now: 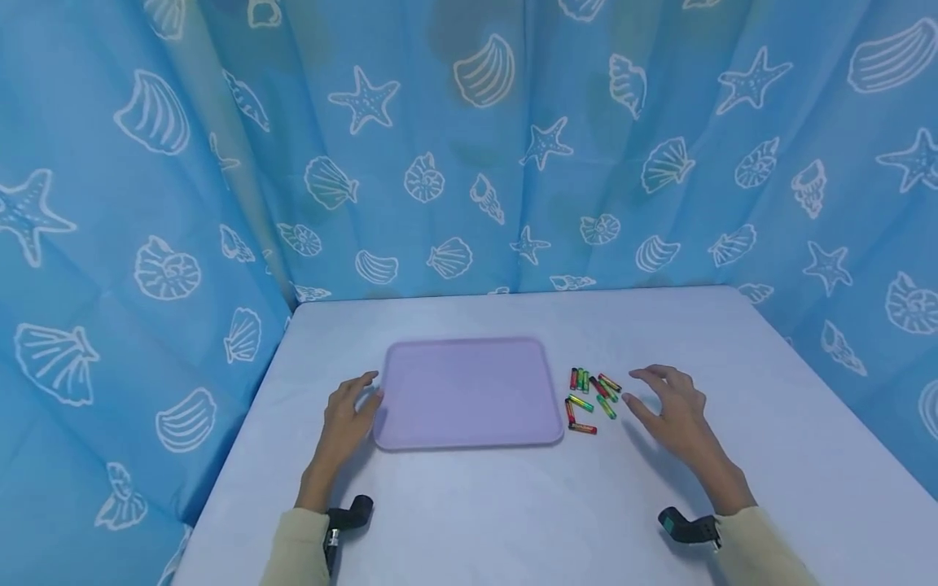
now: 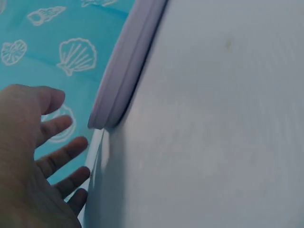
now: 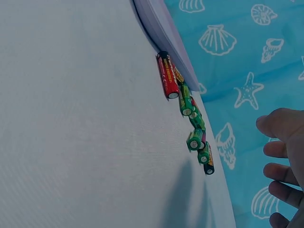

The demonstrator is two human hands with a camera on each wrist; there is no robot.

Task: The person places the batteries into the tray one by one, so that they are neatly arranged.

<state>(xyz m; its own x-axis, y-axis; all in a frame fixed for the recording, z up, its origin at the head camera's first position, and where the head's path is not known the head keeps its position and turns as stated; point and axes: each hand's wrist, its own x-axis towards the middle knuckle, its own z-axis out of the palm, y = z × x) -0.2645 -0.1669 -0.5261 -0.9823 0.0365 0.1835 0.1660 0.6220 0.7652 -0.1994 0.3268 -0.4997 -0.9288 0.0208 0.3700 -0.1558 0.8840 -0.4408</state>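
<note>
A pale purple tray (image 1: 469, 395) lies flat on the white table, its surface bare. To its right is a loose cluster of small batteries, some red and black such as one red battery (image 3: 168, 76), others green such as one green battery (image 1: 606, 407). My left hand (image 1: 348, 419) hovers by the tray's left edge, thumb and fingers spread, holding nothing. On the other side my right hand (image 1: 676, 413) is held just right of the batteries, fingers apart and slightly bent. Nothing is between its fingers in the right wrist view.
The white table (image 1: 513, 513) stretches around the tray and batteries. Behind and beside it hangs a blue curtain (image 1: 410, 114) with white seashell and starfish prints. A black wrist camera (image 1: 689, 527) sits on the right forearm, and another wrist camera (image 1: 352, 514) on the left.
</note>
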